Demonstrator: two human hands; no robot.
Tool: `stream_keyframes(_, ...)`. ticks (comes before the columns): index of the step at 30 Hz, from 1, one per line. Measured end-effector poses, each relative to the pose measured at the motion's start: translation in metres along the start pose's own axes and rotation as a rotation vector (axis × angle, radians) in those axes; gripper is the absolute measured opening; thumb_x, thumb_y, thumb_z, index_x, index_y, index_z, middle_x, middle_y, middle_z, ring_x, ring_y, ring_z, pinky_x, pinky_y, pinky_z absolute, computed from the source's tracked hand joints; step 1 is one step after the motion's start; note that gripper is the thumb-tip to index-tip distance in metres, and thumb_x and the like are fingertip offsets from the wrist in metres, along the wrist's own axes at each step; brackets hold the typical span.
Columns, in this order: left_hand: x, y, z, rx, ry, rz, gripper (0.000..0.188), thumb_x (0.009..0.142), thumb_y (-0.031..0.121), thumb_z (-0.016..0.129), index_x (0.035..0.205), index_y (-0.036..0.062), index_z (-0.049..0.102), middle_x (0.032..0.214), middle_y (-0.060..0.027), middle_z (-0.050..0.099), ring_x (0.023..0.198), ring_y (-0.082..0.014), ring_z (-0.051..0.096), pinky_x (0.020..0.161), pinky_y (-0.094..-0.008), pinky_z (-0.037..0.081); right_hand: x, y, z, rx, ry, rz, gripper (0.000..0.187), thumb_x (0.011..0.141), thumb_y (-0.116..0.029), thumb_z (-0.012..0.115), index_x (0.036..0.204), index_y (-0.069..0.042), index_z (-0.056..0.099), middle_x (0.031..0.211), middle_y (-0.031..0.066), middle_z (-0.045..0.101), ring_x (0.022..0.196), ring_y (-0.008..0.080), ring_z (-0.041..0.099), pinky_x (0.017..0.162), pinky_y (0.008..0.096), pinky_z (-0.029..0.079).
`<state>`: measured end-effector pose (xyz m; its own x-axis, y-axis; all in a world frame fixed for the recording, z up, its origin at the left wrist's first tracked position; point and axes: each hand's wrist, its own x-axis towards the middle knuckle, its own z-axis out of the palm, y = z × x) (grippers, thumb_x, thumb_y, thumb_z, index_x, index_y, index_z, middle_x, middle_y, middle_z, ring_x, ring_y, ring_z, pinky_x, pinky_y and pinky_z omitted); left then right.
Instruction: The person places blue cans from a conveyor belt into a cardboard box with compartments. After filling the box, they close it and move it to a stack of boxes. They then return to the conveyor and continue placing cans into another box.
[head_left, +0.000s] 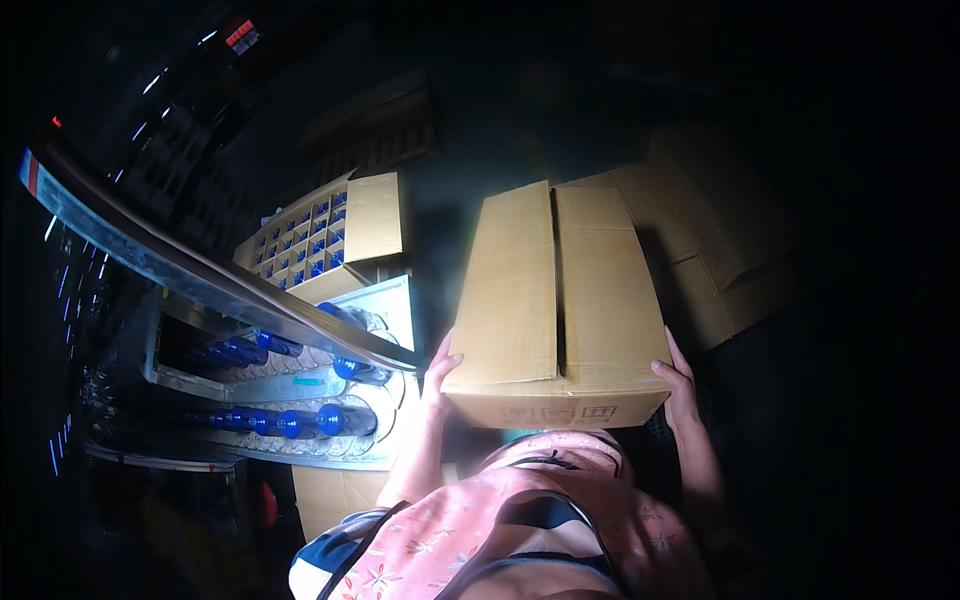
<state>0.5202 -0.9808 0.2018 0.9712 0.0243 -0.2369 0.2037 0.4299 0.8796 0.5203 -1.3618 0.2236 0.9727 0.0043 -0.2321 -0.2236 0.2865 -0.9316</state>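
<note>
At six o'clock, a closed cardboard carton (555,310) is gripped at opposite bottom corners by the left hand (438,372) and right hand (680,388), steadying its bulk; blue-capped bottles (300,420) lie at nine o'clock.

A plain brown cardboard box (555,300), rectangular and long, is held level in front of the person's chest. Its top flaps are folded shut, meeting along a dark centre seam that is untaped. Faint print marks the near side face.
</note>
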Motion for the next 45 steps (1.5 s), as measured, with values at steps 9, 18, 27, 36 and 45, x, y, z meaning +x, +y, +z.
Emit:
stream_keyframes(9, 0.286, 0.044, -0.039, -0.112, 0.284, 0.059, 0.077, 0.077, 0.023, 0.057, 0.148, 0.0041, 0.034, 0.144, -0.017, 0.044, 0.132, -0.0312, 0.043, 0.109, -0.0404, 0.034, 0.386, -0.028, 0.081, -0.015, -0.213, 0.092, 0.073, 0.08, -0.011, 0.058, 0.148, 0.0, 0.033, 0.147, 0.0145, 0.043, 0.136, 0.0234, 0.04, 0.112, 0.0321, 0.027)
stream_keyframes(18, 0.602, 0.176, -0.051, -0.076, 0.393, 0.07, 0.07, 0.08, 0.023, 0.055, 0.145, 0.0028, 0.037, 0.14, -0.0163, 0.047, 0.129, -0.0282, 0.045, 0.107, -0.0366, 0.035, 0.758, -0.099, 0.187, 0.044, -0.462, 0.176, 0.07, 0.084, -0.013, 0.053, 0.149, 0.001, 0.03, 0.148, 0.0143, 0.042, 0.136, 0.0229, 0.038, 0.112, 0.0325, 0.027)
stream_keyframes(27, 0.901, 0.239, -0.201, -0.268, 0.423, 0.013, 0.066, 0.08, 0.019, 0.053, 0.143, 0.0031, 0.039, 0.135, -0.0164, 0.05, 0.123, -0.0296, 0.048, 0.103, -0.0372, 0.04, 1.073, -0.05, 0.347, -0.126, -0.368, 0.236, 0.064, 0.086, -0.012, 0.054, 0.147, -0.003, 0.035, 0.144, 0.0134, 0.045, 0.132, 0.0244, 0.041, 0.111, 0.0356, 0.031)
stream_keyframes(36, 1.161, 0.417, -0.42, -0.361, 0.538, 0.041, 0.062, 0.082, 0.02, 0.055, 0.139, 0.0035, 0.043, 0.127, -0.0169, 0.056, 0.114, -0.0294, 0.056, 0.098, -0.0379, 0.045, 1.367, -0.08, 0.671, -0.295, -0.317, 0.442, 0.054, 0.094, -0.014, 0.055, 0.145, -0.004, 0.039, 0.138, 0.0083, 0.051, 0.12, 0.0193, 0.053, 0.099, 0.031, 0.043)
stream_keyframes(45, 1.318, 0.532, -0.668, -0.527, 0.885, 0.006, 0.017, 0.089, 0.021, 0.06, 0.096, 0.006, 0.064, 0.092, -0.0056, 0.067, 0.089, -0.0202, 0.063, 0.082, -0.0342, 0.05, 1.632, -0.007, 1.021, -0.326, -0.781, 0.363, 0.058, 0.085, -0.011, 0.06, 0.14, 0.001, 0.045, 0.132, 0.0102, 0.057, 0.118, 0.0188, 0.054, 0.1, 0.0306, 0.041)
